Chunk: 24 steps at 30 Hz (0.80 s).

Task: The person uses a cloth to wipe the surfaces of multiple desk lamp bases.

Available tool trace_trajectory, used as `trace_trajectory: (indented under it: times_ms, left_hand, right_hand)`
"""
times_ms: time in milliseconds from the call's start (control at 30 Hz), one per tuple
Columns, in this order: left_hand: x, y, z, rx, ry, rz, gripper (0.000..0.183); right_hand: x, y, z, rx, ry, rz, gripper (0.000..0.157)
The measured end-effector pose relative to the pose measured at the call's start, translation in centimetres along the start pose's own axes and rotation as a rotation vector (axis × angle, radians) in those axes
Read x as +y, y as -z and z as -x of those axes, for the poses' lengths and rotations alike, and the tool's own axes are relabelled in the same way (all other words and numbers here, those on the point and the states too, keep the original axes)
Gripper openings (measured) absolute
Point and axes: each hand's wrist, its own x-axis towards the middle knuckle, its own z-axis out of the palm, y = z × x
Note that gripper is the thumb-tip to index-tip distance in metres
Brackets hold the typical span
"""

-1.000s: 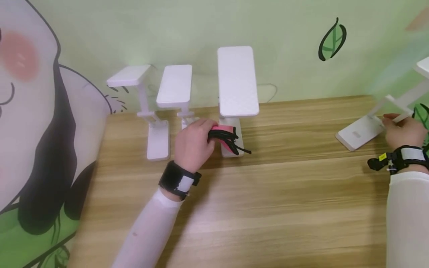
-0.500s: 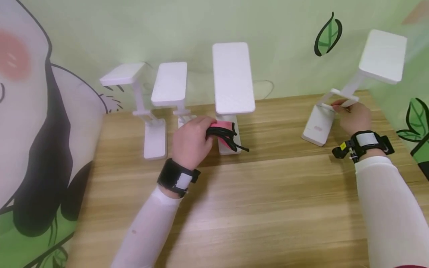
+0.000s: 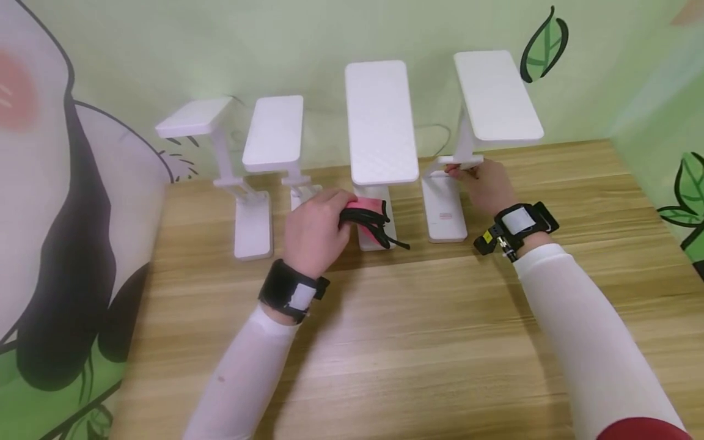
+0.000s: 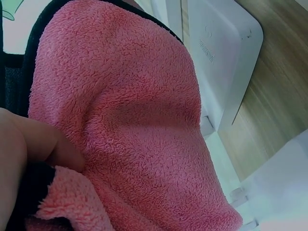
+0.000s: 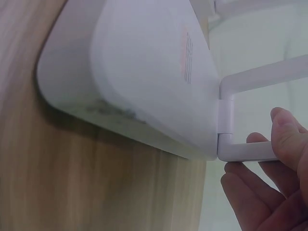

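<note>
My left hand [image 3: 316,232] grips a folded pink cleaning cloth [image 4: 130,91] with black edging, over the base of the third white desk lamp [image 3: 381,122] from the left. In the left wrist view the cloth's fleecy side fills the middle, and part of the fingers lies hidden in it. To the right, my right hand [image 3: 491,186] holds another white desk lamp [image 3: 497,95] by its lower arm. The right wrist view shows thumb and fingers around that thin arm, just above the hinge. That lamp's base [image 5: 149,62] carries dark smudges along its edge.
Two more white desk lamps stand to the left, one at the far left [image 3: 195,116] and one beside it [image 3: 273,131], partly behind my left hand. All are on a wooden table [image 3: 407,342] against a painted wall [image 3: 308,36].
My right hand has brought its lamp leftward along the table, from the far right to beside the third lamp, and its base has turned straighter. The left hand and cloth have stayed put.
</note>
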Motion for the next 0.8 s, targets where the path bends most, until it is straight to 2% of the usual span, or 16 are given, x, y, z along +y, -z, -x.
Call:
trace_trajectory:
  times_ms: [100, 300, 400, 500, 600, 667, 733, 800]
  left_hand:
    - [0.0, -0.1, 0.0, 0.003, -0.006, -0.002, 0.027]
    - [0.1, -0.3, 0.0, -0.004, -0.01, 0.0, 0.025]
    - [0.1, -0.4, -0.1, -0.012, -0.007, 0.004, 0.024]
    - [0.1, -0.6, -0.2, -0.025, 0.0, 0.007, 0.024]
    - [0.2, -0.7, -0.3, -0.046, 0.018, -0.001, 0.028]
    - [0.3, -0.8, -0.4, -0.065, 0.03, -0.007, 0.033]
    - [0.6, -0.9, -0.5, -0.087, 0.037, -0.013, 0.037]
    - [0.9, -1.1, -0.6, -0.105, 0.034, -0.016, 0.038]
  right_hand:
    - [-0.8, -0.6, -0.3, -0.01, 0.024, -0.004, 0.028]
    - [-1.3, -1.0, -0.2, -0.016, 0.002, -0.003, 0.03]
    - [-1.2, -0.9, -0.1, -0.022, -0.007, 0.019, 0.034]
    - [-1.1, -0.5, 0.4, -0.062, -0.015, 0.066, 0.041]
    - [-1.9, 0.5, 1.7, -0.151, -0.035, 0.163, 0.054]
    - [-3.2, 1.4, 3.3, -0.203, -0.056, 0.238, 0.056]
    - [-5.0, 2.3, 4.9, -0.243, -0.032, 0.274, 0.056]
    - [-7.4, 2.8, 6.4, -0.25, 0.014, 0.252, 0.057]
